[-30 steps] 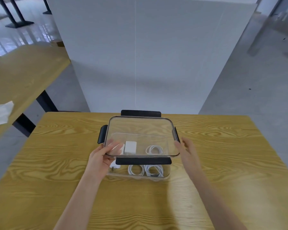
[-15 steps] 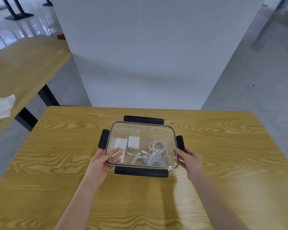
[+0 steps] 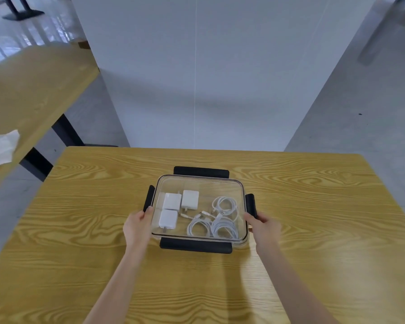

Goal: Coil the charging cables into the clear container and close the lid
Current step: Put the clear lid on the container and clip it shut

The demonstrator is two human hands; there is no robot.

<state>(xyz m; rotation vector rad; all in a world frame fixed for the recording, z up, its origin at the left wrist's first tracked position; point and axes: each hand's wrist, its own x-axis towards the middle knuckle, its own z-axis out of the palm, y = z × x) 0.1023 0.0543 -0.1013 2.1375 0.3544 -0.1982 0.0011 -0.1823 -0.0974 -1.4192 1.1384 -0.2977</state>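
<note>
**Lid on the box, both hands at its sides**

Grey floor and a white partition (image 3: 197, 78) lie behind our wooden table (image 3: 80, 230); a second table (image 3: 33, 85) stands off to the left with a white tissue (image 3: 0, 147) on it.

Near the middle of our table sits the clear box (image 3: 240, 242). The clear lid (image 3: 200, 183) lies flat on its rim, with four black latches sticking out: far (image 3: 201, 171), near (image 3: 195, 245), left (image 3: 149, 201) and right (image 3: 250, 204). We cannot tell whether any latch is snapped down.

Through the lid we see three white chargers (image 3: 172, 201) in the left half, close together. In the right half lie the white cables (image 3: 223, 226), wound into loose coils that touch one another, with plug ends pointing toward the chargers.

Our left hand (image 3: 137, 226) is at the box's near-left corner, its grip closed on the lid's edge, thumb lying on top just below the left latch. Our right hand (image 3: 263, 226) is at the near-right corner, its grip closed on the lid's edge, with the thumb against the lower end of the right latch. Both forearms reach in from the bottom of the view.
</note>
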